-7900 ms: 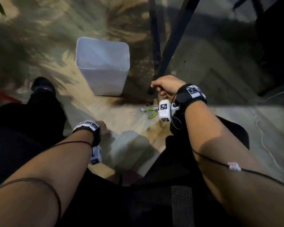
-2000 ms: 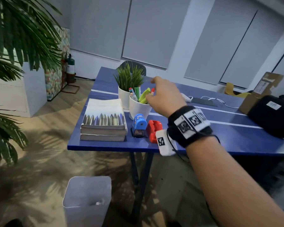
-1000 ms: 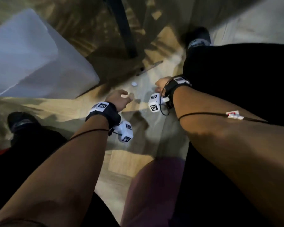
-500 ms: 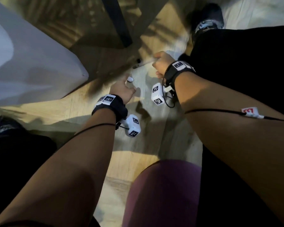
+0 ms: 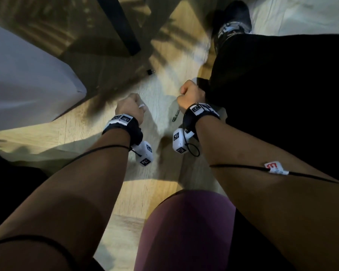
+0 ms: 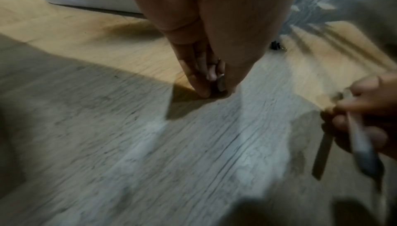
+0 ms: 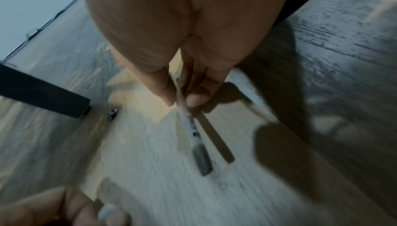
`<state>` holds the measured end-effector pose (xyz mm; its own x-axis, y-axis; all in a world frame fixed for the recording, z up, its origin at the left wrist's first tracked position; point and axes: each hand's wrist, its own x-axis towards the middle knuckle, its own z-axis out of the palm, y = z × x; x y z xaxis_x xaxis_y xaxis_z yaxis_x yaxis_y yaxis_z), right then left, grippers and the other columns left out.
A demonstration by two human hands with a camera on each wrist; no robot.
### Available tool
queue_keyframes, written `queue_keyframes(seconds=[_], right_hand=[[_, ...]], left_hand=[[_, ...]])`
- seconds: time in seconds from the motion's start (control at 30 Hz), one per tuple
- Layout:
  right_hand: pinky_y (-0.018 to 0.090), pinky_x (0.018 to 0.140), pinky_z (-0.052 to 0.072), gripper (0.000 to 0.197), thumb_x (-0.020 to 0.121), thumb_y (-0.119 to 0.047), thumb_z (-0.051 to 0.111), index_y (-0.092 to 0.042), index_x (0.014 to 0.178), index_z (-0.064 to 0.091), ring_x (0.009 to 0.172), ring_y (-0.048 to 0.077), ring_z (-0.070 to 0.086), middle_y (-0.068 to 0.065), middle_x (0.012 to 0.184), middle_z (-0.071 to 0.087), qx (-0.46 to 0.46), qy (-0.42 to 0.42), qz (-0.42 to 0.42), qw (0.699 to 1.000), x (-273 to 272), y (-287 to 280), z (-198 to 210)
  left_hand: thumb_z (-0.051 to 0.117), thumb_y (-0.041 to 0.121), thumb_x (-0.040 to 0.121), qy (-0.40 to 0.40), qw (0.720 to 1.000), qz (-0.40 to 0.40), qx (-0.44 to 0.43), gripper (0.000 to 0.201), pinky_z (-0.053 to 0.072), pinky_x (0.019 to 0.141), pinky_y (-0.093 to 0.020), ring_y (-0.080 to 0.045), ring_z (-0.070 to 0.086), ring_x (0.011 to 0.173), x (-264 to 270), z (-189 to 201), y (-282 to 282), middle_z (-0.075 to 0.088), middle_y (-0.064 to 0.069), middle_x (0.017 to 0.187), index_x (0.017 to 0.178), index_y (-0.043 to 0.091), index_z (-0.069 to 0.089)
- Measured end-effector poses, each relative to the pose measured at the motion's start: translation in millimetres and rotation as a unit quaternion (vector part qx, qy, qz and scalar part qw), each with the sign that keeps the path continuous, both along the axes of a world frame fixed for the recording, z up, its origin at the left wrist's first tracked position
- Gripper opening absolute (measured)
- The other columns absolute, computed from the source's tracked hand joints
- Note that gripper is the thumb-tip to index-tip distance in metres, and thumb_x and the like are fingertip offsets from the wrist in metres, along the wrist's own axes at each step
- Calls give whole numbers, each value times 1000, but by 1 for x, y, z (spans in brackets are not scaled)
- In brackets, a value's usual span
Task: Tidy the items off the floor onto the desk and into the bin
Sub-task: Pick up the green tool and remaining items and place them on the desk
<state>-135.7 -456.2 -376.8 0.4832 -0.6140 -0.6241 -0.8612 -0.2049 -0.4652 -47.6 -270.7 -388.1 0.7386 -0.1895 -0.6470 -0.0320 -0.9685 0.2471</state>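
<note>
The right hand (image 7: 189, 83) pinches a pen (image 7: 194, 138) loosely, the left hand (image 6: 206, 70) a small white piece (image 6: 221, 83); either could slip while rising.

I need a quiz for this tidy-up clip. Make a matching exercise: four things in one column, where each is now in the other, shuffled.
Things:
1. pen
2. small white item
3. black clip
4. white bin

Places:
A. loose on the floor by the desk leg
B. pinched in the left hand
C. gripped in the right hand
D. on the floor, left of the desk leg

Pairs: 1-C, 2-B, 3-A, 4-D
</note>
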Motion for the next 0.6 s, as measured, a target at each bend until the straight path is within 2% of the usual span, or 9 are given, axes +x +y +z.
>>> queue_keyframes(seconds=[0.07,0.1,0.17,0.27,0.33,0.37,0.43,0.5,0.6], right_hand=[[23,53,51,30,78,6,50,-18,91,62,66,18,64,6,89,68,55,-30,-21,998,0,2,0],[28,56,56,33,76,8,51,-20,89,62,70,23,71,9,89,72,96,-37,-39,994,0,2,1],[33,52,55,36,79,14,54,-21,88,61,74,32,75,15,87,75,185,-51,-89,977,-1,3,7],[29,52,53,22,93,10,61,-11,94,64,67,27,69,19,90,72,293,-96,-174,935,-7,1,27],[23,46,50,15,101,1,57,-11,98,66,52,17,64,18,89,72,351,-100,-209,907,-7,2,45],[22,45,50,15,103,-3,54,-12,100,67,50,14,62,15,88,71,372,-94,-213,898,-6,1,55],[26,54,53,18,103,-10,52,-13,102,70,58,16,63,10,89,70,419,-91,-222,876,0,4,80],[33,68,54,25,101,-10,46,-15,104,71,76,21,67,7,93,70,467,-101,-214,852,8,12,109],[33,76,53,26,98,-3,49,-20,105,67,88,18,69,1,91,74,462,-122,-152,865,15,29,158]], left_hand=[[65,29,92,1,1000,-19,9,11,43,67,-31,-30,56,80,-5,6,1,59,-5,98,98,23,58],[66,26,90,12,1000,-27,6,10,43,63,-31,-29,57,77,-7,8,3,59,-4,94,90,23,56],[67,23,81,50,999,3,-16,15,49,53,-32,-29,65,71,-13,10,9,64,-4,86,78,25,52],[68,17,73,96,986,110,-78,22,62,56,-38,-29,73,72,-18,22,17,71,-8,91,89,26,56],[66,11,83,124,976,133,-118,21,61,57,-31,-27,71,68,-21,40,18,70,-11,91,98,23,59],[64,10,88,134,974,129,-130,15,58,57,-29,-26,68,63,-20,51,18,69,-12,85,96,21,63],[63,10,91,127,978,98,-132,12,52,57,-30,-24,63,59,-16,77,20,65,-10,71,87,21,66],[61,8,89,86,987,65,-121,17,49,62,-28,-24,63,64,-6,108,25,63,-6,66,80,20,66],[57,11,86,-16,996,-6,-87,17,46,69,-22,-22,66,78,10,172,29,71,-1,79,86,21,70]])
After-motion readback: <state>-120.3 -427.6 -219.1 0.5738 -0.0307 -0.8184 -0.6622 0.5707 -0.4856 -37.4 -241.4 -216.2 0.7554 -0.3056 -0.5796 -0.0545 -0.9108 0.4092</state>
